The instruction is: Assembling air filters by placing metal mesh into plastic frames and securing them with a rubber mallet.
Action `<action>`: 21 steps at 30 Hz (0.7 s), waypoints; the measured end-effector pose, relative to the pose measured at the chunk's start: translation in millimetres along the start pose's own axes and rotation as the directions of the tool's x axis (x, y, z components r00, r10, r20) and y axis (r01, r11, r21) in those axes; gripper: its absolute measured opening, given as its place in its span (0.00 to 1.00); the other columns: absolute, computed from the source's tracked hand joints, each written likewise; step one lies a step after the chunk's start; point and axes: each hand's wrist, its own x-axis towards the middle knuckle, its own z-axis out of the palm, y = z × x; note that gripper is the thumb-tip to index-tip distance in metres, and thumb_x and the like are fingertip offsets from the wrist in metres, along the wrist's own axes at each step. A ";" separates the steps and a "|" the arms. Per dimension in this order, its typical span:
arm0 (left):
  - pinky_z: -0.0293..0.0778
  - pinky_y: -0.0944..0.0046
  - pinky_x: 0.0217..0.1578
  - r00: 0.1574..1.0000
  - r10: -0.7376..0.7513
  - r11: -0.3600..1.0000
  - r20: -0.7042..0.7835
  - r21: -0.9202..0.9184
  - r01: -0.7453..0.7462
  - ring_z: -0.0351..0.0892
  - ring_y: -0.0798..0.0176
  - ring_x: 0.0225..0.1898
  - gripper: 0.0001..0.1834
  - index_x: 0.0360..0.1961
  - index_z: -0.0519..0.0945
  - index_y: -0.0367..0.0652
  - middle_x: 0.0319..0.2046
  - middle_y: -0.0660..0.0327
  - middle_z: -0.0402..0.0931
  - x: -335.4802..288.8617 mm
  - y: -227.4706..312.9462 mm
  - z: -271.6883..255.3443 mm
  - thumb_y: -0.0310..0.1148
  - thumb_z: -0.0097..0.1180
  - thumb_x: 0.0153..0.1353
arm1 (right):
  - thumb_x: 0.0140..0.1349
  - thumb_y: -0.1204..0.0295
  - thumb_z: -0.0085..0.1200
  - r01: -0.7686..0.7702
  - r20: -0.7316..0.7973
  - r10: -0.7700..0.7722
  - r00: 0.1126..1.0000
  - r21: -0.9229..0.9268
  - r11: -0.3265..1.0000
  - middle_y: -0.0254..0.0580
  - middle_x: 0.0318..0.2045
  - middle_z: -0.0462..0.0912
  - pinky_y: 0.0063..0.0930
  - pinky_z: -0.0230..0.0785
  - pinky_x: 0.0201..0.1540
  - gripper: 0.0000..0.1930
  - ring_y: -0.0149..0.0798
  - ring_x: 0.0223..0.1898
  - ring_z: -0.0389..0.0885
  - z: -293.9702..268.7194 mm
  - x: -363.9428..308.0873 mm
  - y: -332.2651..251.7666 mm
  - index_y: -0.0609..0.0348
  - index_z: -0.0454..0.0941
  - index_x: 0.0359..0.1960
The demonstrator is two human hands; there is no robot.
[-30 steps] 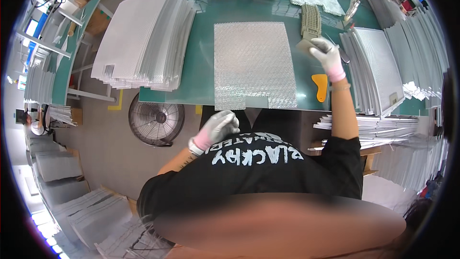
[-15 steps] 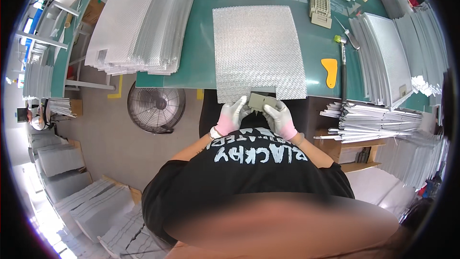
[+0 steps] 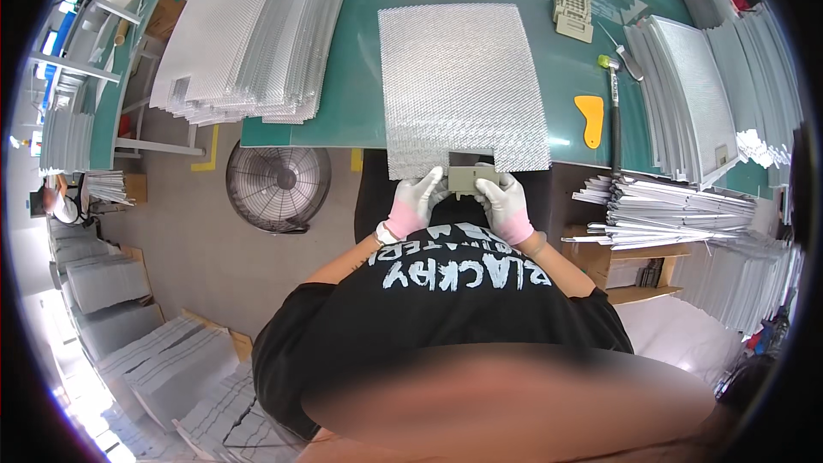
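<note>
Both my hands wear white gloves with pink cuffs. Between them is a small grey-green rectangular plastic piece (image 3: 467, 178), level, with small prongs on its near edge. My right hand (image 3: 504, 201) pinches its right end, thumb on top. At its left end, my left hand (image 3: 417, 200) closes thumb and fingers on the edge; some fingers are hidden beneath. Just beyond the piece lies a silvery mesh sheet (image 3: 463, 86), its near edge overhanging the green table (image 3: 351, 111). A rectangular notch in that edge sits right by the piece; whether they touch, I cannot tell.
Tall stacks of mesh sheets (image 3: 249, 34) stand left, with more framed panels (image 3: 686, 94) at right. A yellow scraper (image 3: 590, 120), a hammer (image 3: 614, 111), a screwdriver (image 3: 630, 60) and a row of similar plastic pieces (image 3: 572, 4) lie on the table. A floor fan (image 3: 279, 189) stands lower left.
The plastic piece has turned from a tilt to level and lies closer against the notch. Both hands have kept hold of it and shifted slightly.
</note>
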 end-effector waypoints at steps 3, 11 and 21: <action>0.77 0.61 0.48 0.999 0.041 0.999 0.033 0.009 -0.041 0.80 0.62 0.46 0.17 0.48 0.77 0.31 0.43 0.55 0.80 -2.0 -3.5 0.4 0.38 0.53 0.71 | 0.63 0.75 0.57 0.033 -0.006 -0.035 0.999 -0.153 0.988 0.33 0.33 0.81 0.14 0.68 0.30 0.16 0.21 0.26 0.74 4.9 -2.4 -4.9 0.67 0.75 0.52; 0.75 0.73 0.39 0.994 -0.081 0.953 0.073 0.298 0.056 0.78 0.72 0.38 0.26 0.54 0.75 0.36 0.41 0.60 0.79 -7.7 15.8 35.7 0.51 0.51 0.71 | 0.67 0.67 0.56 0.078 -0.124 -0.093 0.988 -0.120 0.990 0.31 0.31 0.80 0.16 0.66 0.30 0.12 0.21 0.27 0.74 -11.1 10.2 12.3 0.63 0.76 0.44; 0.70 0.77 0.26 0.981 -0.053 0.953 0.186 0.304 -0.007 0.77 0.75 0.28 0.22 0.54 0.74 0.38 0.36 0.62 0.80 7.1 -3.4 10.2 0.47 0.44 0.74 | 0.68 0.66 0.57 0.097 -0.216 -0.110 0.970 -0.068 0.993 0.34 0.33 0.80 0.20 0.73 0.37 0.10 0.26 0.33 0.79 -1.9 1.6 -3.6 0.61 0.75 0.37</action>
